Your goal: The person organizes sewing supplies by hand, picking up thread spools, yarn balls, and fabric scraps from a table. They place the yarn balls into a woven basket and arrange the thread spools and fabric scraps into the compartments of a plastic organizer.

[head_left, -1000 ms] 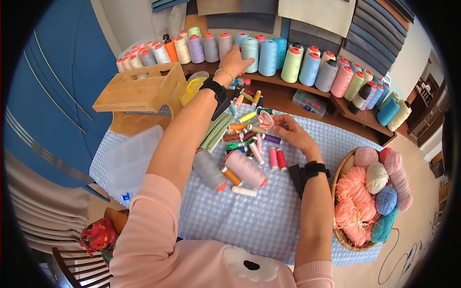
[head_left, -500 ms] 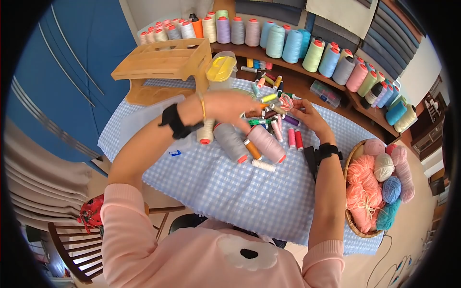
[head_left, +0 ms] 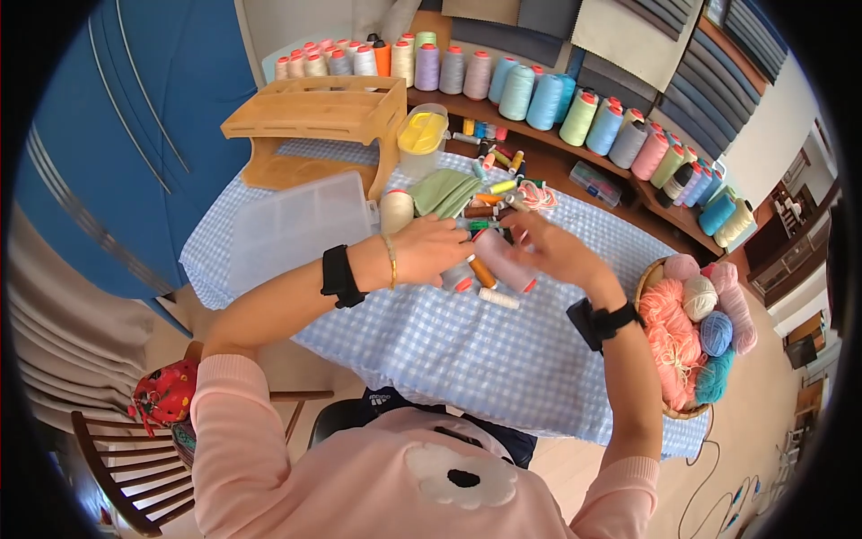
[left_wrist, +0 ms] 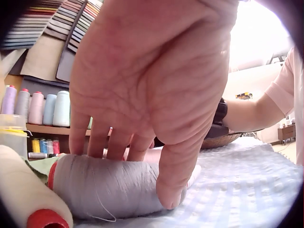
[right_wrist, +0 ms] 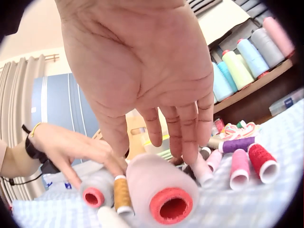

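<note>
My left hand (head_left: 426, 250) grips a grey thread cone (left_wrist: 107, 185) lying on its side, thumb on the near side and fingers reaching behind it. Over the pale pink thread cone (right_wrist: 159, 183) hangs my right hand (head_left: 558, 253), thumb on one side and straight fingers on the other. Between the two cones lies a brown thread spool (right_wrist: 122, 192), with a white spool (head_left: 498, 298) in front. A cream thread cone (left_wrist: 28, 190) lies left of the grey one, beside folded green cloth (head_left: 446, 191).
Small thread spools (right_wrist: 240, 166) lie behind the cones. A wooden stand (head_left: 314, 108), clear plastic lid (head_left: 296, 225) and yellow-lidded tub (head_left: 422, 135) occupy the left. Yarn fills a basket (head_left: 643, 280) at right. Many thread cones (head_left: 516, 92) line the back shelf.
My left hand has come down from the shelf's cones to the grey cone on the table. My right hand has shifted from the striped bundle to above the pink cone.
</note>
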Action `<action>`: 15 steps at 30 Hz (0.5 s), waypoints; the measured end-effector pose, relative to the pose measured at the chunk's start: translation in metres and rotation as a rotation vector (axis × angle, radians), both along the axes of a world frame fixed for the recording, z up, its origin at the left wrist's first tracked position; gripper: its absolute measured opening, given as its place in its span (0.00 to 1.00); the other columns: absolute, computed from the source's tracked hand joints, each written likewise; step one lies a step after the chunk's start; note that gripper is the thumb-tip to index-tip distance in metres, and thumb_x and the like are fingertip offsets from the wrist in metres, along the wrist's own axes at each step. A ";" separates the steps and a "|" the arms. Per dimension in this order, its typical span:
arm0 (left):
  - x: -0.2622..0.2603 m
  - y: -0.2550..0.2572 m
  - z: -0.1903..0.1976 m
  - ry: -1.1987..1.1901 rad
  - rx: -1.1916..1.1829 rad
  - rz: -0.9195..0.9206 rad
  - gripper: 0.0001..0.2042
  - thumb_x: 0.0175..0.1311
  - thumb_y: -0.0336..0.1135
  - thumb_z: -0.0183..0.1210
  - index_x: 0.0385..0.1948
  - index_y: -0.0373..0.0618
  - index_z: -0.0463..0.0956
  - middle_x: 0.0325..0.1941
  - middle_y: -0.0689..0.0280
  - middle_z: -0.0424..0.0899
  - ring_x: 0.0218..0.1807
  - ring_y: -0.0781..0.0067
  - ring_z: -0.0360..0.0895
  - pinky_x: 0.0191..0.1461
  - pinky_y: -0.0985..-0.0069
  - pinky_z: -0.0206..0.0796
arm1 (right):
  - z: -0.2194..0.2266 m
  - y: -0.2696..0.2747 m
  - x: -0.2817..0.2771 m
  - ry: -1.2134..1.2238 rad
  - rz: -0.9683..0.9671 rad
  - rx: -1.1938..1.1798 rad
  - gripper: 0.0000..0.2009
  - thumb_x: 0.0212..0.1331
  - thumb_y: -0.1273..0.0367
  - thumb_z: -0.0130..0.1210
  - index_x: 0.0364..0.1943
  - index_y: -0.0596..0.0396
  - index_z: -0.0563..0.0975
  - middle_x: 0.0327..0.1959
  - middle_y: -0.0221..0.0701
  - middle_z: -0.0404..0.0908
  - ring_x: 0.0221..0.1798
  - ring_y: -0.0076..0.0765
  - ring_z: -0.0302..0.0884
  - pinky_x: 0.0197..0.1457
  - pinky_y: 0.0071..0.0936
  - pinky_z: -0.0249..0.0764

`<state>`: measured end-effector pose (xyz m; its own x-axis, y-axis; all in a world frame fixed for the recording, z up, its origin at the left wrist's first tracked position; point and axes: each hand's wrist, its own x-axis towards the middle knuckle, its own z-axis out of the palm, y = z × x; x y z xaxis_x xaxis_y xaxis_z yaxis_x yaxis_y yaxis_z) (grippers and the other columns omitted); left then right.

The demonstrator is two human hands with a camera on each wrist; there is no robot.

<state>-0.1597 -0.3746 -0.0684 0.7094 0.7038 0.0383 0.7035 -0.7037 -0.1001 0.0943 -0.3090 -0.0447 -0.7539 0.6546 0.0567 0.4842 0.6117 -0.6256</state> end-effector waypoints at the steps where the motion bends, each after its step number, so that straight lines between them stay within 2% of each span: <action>1: 0.000 0.002 0.000 0.008 -0.039 0.012 0.31 0.39 0.37 0.76 0.50 0.47 0.74 0.47 0.67 0.77 0.54 0.63 0.73 0.58 0.66 0.64 | -0.007 -0.006 0.000 -0.062 0.012 0.110 0.25 0.59 0.62 0.63 0.59 0.55 0.71 0.52 0.46 0.76 0.48 0.53 0.80 0.51 0.42 0.77; 6: -0.003 0.006 -0.007 -0.027 -0.041 -0.013 0.31 0.40 0.36 0.76 0.50 0.47 0.74 0.46 0.66 0.77 0.54 0.62 0.73 0.58 0.66 0.63 | -0.025 -0.028 0.004 -0.225 -0.026 0.439 0.34 0.56 0.60 0.65 0.65 0.54 0.65 0.58 0.49 0.75 0.52 0.59 0.80 0.54 0.46 0.77; 11: -0.002 0.007 -0.005 -0.030 -0.034 -0.027 0.31 0.39 0.35 0.76 0.50 0.47 0.74 0.46 0.66 0.77 0.54 0.62 0.73 0.58 0.66 0.63 | -0.044 -0.027 0.004 -0.157 -0.055 0.496 0.36 0.53 0.60 0.68 0.65 0.56 0.65 0.60 0.49 0.75 0.51 0.58 0.80 0.54 0.43 0.77; 14: -0.003 0.006 0.002 -0.012 -0.057 -0.024 0.30 0.40 0.35 0.75 0.50 0.46 0.74 0.45 0.65 0.77 0.53 0.61 0.74 0.58 0.67 0.63 | -0.044 -0.029 0.001 -0.168 -0.073 0.479 0.34 0.52 0.60 0.66 0.64 0.57 0.67 0.58 0.49 0.77 0.50 0.55 0.81 0.55 0.43 0.76; 15: -0.005 0.006 0.005 -0.030 -0.070 -0.043 0.30 0.41 0.35 0.75 0.50 0.46 0.74 0.45 0.64 0.77 0.53 0.61 0.74 0.57 0.66 0.64 | -0.044 -0.031 0.001 -0.168 -0.089 0.546 0.33 0.52 0.61 0.65 0.63 0.58 0.68 0.56 0.48 0.78 0.50 0.55 0.81 0.56 0.43 0.76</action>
